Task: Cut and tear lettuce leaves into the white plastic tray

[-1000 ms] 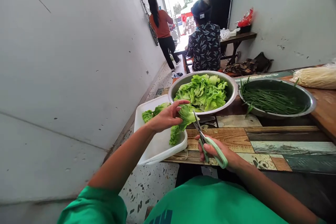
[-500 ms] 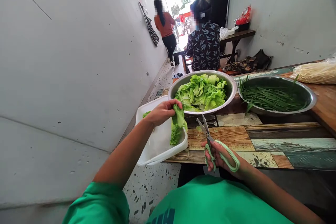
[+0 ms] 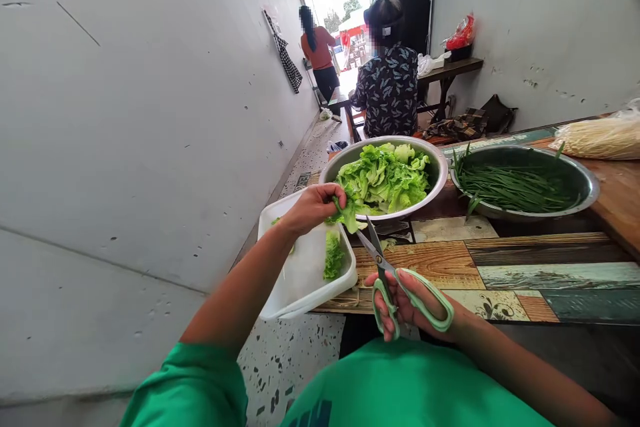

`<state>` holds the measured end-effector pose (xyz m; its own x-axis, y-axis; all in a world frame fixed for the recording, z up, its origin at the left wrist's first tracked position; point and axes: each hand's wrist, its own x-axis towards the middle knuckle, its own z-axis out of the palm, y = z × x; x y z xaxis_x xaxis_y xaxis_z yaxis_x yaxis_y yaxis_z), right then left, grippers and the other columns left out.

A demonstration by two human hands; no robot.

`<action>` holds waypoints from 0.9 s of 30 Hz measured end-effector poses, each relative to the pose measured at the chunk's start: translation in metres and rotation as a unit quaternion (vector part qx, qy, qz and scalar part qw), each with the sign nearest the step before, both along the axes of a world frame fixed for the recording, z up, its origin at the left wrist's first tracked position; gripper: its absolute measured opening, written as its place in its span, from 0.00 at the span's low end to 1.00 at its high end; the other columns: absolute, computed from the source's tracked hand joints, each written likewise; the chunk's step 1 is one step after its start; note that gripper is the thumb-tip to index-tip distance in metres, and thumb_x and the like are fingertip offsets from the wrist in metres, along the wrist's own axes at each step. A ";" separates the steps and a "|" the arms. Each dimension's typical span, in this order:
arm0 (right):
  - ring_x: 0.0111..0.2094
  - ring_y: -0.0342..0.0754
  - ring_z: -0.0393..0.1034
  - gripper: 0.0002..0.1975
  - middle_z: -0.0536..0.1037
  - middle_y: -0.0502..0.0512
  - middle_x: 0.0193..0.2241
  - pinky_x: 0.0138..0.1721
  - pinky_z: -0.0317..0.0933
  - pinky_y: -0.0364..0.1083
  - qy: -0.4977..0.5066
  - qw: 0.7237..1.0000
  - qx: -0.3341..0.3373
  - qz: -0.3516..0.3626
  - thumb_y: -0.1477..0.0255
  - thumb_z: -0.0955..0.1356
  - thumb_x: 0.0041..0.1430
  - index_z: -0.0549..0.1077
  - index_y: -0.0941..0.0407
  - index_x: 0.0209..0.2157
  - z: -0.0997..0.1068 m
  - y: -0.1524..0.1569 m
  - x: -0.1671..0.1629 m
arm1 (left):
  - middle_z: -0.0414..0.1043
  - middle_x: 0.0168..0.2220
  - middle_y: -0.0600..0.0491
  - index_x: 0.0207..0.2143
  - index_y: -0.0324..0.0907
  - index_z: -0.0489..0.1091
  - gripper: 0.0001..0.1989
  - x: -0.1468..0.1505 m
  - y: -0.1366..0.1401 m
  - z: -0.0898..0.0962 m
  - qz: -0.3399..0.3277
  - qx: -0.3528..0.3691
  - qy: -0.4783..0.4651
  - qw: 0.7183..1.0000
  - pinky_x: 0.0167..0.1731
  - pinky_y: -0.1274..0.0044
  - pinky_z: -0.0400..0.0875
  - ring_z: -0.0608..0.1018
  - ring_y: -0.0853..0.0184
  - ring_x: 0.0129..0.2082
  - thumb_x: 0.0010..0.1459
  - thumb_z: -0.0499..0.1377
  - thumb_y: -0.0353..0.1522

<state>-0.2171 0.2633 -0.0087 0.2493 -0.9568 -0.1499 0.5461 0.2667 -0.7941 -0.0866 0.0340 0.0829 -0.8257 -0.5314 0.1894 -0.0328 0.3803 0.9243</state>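
green-handled scissors [image 3: 379, 259] are gripped in the right hand [image 3: 410, 303], with the handles spread and the two blades parted, their tips pointed up at the end of a lettuce leaf [image 3: 351, 215]; whether the leaf is touched by the blades cannot be told. the leaf is pinched between the thumb and fingers of the left hand [image 3: 313, 207], and is held at the near left rim of a metal bowl [image 3: 442, 173], in which a heap of lettuce [image 3: 387, 177] is piled. below the left forearm, a white tray [image 3: 303, 277] is set at the table's left end, and a frilled green piece [image 3: 333, 256] is seen lying against its right side. to the right of the lettuce, a second metal bowl [image 3: 589, 188] is filled with long dark green stalks [image 3: 515, 183]. at the far right, pale strands [image 3: 595, 139] in clear plastic are laid on a wooden board [image 3: 620, 190]. the tabletop [image 3: 540, 247] is covered in a pattern of mixed planks. beyond the table, a person in a dark patterned shirt [image 3: 390, 90] is seen from behind, and farther off, near the bright doorway, a person in an orange top [image 3: 318, 50] is seen
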 end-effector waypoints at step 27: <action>0.26 0.51 0.65 0.23 0.68 0.53 0.29 0.30 0.62 0.53 0.096 0.990 0.078 -0.073 0.47 0.65 0.62 0.70 0.49 0.49 -0.064 0.029 -0.035 | 0.75 0.37 0.52 0.53 0.45 0.75 0.29 0.022 -0.069 -0.007 0.084 -0.174 -0.169 0.966 0.44 0.74 0.65 0.75 0.64 0.38 0.46 0.67 0.24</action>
<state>-0.2524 0.2919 -0.0730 0.0618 -0.9422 -0.3294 0.4304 0.3229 -0.8429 -0.0651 -0.0349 0.0761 -0.7791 -0.6164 0.1145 -0.3994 0.6288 0.6671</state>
